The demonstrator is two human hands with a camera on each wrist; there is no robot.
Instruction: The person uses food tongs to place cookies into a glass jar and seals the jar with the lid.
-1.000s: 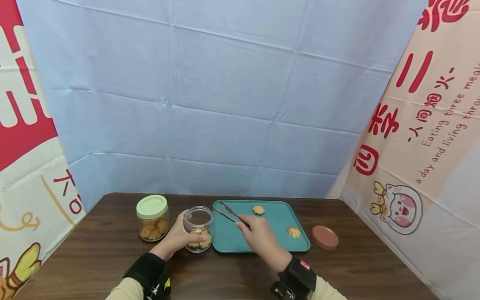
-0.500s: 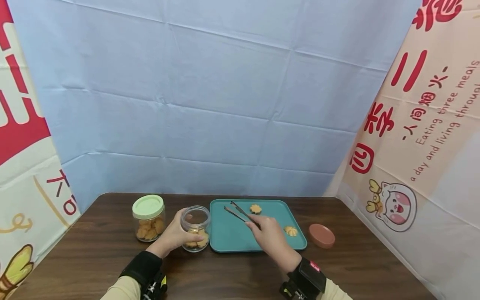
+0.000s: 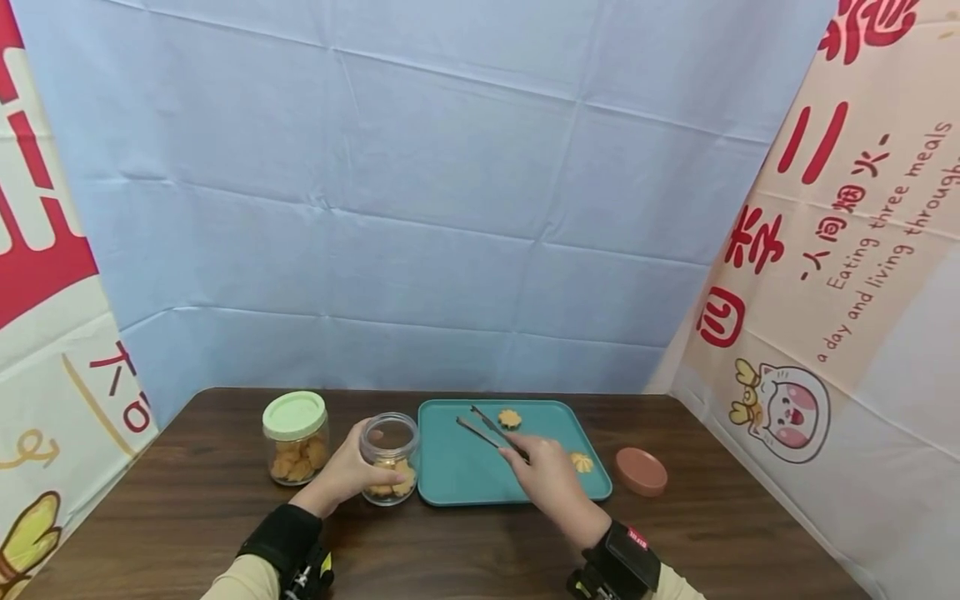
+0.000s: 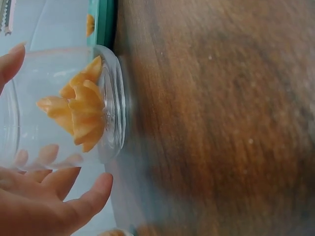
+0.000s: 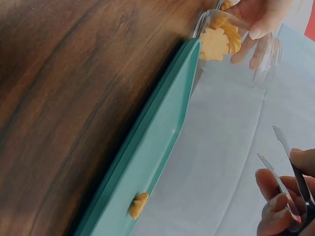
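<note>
In the head view my left hand (image 3: 348,475) grips the side of a lidless glass jar (image 3: 388,451) that stands upright on the table. Several cookies (image 4: 81,110) lie at its bottom. My right hand (image 3: 553,482) holds metal tongs (image 5: 282,140) above the teal tray (image 3: 457,485), right of the jar. The tong tips are spread, with nothing between them. On the tray sit two flower-shaped cookies: one cookie (image 3: 510,419) near the far edge, another cookie (image 3: 581,462) by the right side, partly behind my right hand.
Left of my left hand stands a second glass jar (image 3: 298,454) of cookies, closed with a pale green lid (image 3: 294,415). A reddish-pink round lid (image 3: 641,471) lies right of the tray. Printed cloth hangs along both sides of the brown wooden table (image 3: 420,550).
My right hand has drawn the tongs rightward, from beside the jar's mouth to over the tray. My left hand keeps its grip on the jar. The head view has shifted slightly.
</note>
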